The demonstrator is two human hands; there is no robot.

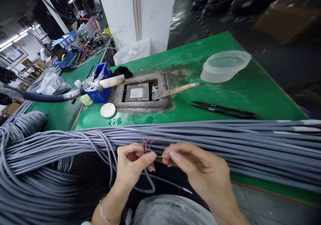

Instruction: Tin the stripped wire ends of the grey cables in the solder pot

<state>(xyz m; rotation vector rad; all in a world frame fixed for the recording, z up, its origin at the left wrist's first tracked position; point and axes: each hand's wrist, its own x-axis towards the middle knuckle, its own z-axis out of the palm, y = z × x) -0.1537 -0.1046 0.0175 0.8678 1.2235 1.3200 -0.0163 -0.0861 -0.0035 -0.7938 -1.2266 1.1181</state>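
Several thin coloured wires (147,146) with bare copper tips stick up from between the thumb and fingers of my left hand (134,163). They fan out in red, green, orange and blue. My right hand (200,166) pinches the end of one orange wire (162,156), which stretches sideways between the two hands. Below my left hand a grey cable (150,185) loops down; where it joins the wires is hidden by my fingers. Right behind both hands runs a thick bundle of grey cables (190,134) along the front of the green table (263,94).
A solder pot (136,93) is set in the table, with a scraper (178,90) across its edge. Black snips (223,110) and a clear plastic tub (223,68) lie right. Left are a white lid (108,110), a blue bin (100,94) and a hose (47,97).
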